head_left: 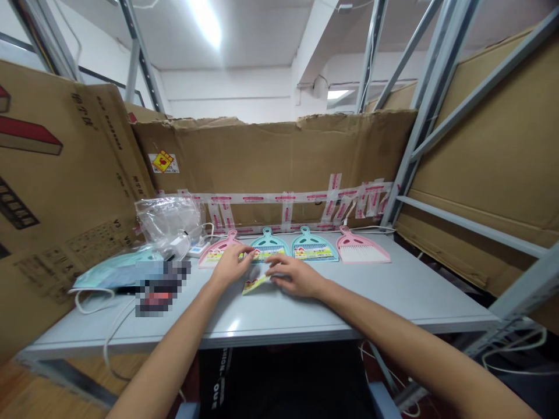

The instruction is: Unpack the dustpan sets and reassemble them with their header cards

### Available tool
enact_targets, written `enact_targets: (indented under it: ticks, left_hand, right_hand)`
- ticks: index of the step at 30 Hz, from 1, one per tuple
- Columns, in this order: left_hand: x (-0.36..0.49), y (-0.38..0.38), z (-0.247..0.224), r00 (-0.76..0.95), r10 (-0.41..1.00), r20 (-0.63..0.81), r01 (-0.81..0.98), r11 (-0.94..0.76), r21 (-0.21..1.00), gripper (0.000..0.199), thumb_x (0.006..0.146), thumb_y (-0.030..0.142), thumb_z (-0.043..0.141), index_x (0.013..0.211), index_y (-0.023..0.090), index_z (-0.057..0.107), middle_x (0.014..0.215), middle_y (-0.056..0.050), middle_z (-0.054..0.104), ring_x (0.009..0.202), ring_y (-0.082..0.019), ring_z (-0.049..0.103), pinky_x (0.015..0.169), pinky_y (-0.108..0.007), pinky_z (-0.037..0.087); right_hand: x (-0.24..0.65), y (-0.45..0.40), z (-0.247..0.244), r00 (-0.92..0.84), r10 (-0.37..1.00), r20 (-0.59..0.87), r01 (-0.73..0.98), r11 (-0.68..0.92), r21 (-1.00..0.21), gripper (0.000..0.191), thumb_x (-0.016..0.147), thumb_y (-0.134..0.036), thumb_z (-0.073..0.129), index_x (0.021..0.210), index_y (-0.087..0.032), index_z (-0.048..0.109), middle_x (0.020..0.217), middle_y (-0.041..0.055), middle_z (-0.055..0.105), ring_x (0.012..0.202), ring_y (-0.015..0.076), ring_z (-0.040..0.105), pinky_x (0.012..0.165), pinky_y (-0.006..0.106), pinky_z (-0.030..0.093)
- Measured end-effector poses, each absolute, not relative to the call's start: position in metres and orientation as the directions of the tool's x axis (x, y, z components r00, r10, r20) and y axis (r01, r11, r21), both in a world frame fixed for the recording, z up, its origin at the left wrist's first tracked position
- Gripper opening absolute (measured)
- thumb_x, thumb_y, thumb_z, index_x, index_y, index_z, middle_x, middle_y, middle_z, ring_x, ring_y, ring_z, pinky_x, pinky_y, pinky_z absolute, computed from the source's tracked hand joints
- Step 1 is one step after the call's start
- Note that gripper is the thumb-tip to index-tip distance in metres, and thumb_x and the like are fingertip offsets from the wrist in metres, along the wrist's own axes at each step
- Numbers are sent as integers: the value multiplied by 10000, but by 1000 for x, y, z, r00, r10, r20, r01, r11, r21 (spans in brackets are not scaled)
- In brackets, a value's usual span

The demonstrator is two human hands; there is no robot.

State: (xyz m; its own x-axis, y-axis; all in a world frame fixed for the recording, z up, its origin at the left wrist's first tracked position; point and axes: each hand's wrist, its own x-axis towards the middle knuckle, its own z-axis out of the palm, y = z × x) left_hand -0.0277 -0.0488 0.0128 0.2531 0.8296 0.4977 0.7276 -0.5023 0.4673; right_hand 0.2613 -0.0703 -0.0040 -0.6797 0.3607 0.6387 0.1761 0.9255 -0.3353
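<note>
My right hand has its fingers curled at the right end of a small yellow-green printed card, which lies tilted just above or on the table. My left hand is open, fingers stretched toward the first turquoise dustpan and partly covering the pink dustpan at the left. Further right are a second turquoise dustpan and another pink dustpan with a white-bristled brush in it. Similar printed cards show on the left pink one and both turquoise ones; none shows on the right pink one.
Clear plastic bags, a turquoise wrapped item and a white cable occupy the left of the grey table. A taped cardboard sheet stands behind, cardboard and metal shelf posts at the right.
</note>
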Motion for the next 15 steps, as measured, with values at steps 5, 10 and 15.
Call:
enact_targets:
  ticks: [5, 10, 15]
  left_hand:
    - [-16, -59, 14, 418, 807, 416, 614, -589, 526, 487, 1081, 614, 605, 1277, 280, 901, 1227, -134, 833, 1264, -362, 695, 1137, -494, 534]
    - [-8, -65, 12, 545, 766, 340, 566, -636, 524, 518, 1081, 583, 651, 1508, 323, 788, 1285, -118, 799, 1333, -351, 650, 1183, -488, 498]
    - [-7, -62, 6, 507, 781, 364, 537, -617, 576, 594, 1028, 633, 736, 1507, 285, 779, 1247, -117, 793, 1256, -336, 669, 1111, -434, 526]
  right_hand:
    - [272, -45, -9, -520, 553, 651, 206, 821, -532, 358, 1012, -101, 668, 1250, -278, 869, 1415, 123, 692, 1247, 246, 730, 955, 379, 663]
    - [278, -35, -13, -504, 578, 642, 267, 811, -521, 475, 954, -9, 656, 1236, -307, 897, 1293, 82, 764, 1167, 232, 746, 1049, 406, 609]
    - [276, -35, -11, -499, 579, 645, 225, 805, -549, 512, 981, -38, 642, 1360, -303, 862, 1242, 81, 823, 1135, 235, 765, 1040, 393, 600]
